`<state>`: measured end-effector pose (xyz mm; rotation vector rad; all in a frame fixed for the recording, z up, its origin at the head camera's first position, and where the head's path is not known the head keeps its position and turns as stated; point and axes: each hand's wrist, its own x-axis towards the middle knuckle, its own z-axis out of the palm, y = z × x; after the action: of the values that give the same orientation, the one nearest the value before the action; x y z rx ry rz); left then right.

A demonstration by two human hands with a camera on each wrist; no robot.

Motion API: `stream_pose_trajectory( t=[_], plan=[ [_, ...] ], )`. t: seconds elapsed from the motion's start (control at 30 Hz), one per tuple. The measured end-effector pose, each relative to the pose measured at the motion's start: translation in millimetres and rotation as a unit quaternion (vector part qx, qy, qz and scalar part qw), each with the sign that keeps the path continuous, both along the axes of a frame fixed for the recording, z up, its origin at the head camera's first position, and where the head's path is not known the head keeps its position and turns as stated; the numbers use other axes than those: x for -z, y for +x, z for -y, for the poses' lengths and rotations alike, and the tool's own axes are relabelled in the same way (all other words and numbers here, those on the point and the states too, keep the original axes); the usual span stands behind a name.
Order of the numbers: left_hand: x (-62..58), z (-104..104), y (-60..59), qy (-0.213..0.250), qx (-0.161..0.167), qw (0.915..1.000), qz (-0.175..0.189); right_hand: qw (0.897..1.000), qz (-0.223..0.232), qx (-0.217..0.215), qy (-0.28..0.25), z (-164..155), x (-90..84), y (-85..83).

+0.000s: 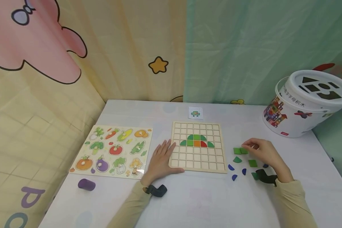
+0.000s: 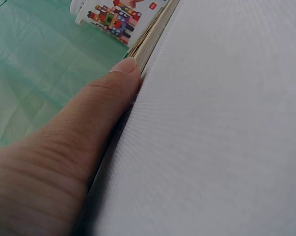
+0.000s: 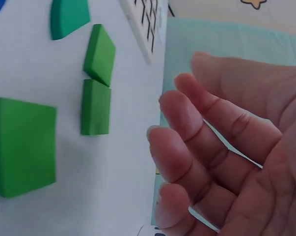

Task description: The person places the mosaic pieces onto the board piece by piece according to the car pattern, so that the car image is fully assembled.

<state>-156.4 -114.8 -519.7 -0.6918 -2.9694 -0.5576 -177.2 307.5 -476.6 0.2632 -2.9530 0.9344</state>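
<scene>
My left hand lies with spread fingers at the left edge of a wooden grid board. Its thumb runs along the board's front edge in the left wrist view. On the grid sit green squares, an orange square, a red piece and dark green rounded pieces. My right hand, fingers loosely bent and holding nothing, hovers by two touching light green squares. A nearer green square and a dark green quarter-round piece lie beside them.
Several blue rounded pieces lie right of the board. A small pattern card is behind it. Left stands a vegetable puzzle board, with a purple cylinder in front. A white bucket occupies the back right.
</scene>
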Motion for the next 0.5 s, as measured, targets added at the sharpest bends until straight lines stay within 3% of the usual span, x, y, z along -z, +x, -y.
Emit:
stream_pose_trajectory(
  t=[0.2,0.33,0.5],
  plan=[
    [0.4,1,-0.1,-0.003,-0.001,1.0000,0.000,0.994,0.082,-0.066,-0.013,17,-25.0,16.2],
    [1.6,1,-0.4,-0.003,-0.002,1.0000,0.001,0.990,0.100,-0.095,0.008,23,-23.7,18.2],
    [2.5,1,-0.5,-0.001,-0.001,1.0000,0.000,0.989,0.109,-0.096,0.016,26,-18.4,16.9]
  ],
)
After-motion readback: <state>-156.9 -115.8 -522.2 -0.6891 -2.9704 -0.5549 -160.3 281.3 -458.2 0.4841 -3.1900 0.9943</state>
